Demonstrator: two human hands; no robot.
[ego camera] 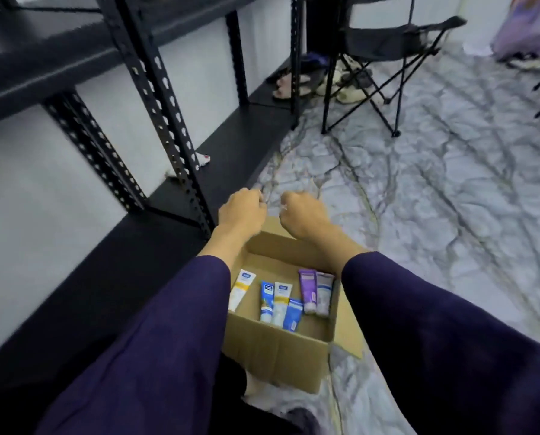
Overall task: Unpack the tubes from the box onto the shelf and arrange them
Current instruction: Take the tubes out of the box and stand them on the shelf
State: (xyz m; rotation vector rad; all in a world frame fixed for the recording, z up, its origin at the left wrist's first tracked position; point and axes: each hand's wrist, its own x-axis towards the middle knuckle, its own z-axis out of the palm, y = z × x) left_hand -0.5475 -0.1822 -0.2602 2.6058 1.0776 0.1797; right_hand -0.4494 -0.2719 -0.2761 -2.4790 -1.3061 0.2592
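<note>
An open cardboard box stands on the floor in front of me. Several tubes lie flat on its bottom: a white and yellow tube at the left, a blue and white tube, another white tube, a small blue tube, a purple tube and a grey tube. My left hand and my right hand reach over the box's far flap with fingers curled. I see nothing held in either. The black shelf board lies to the left.
A black metal rack with perforated posts fills the left side. A folding chair and several shoes stand at the back. The floor has a grey marble-pattern covering. A small white scrap lies on the low shelf.
</note>
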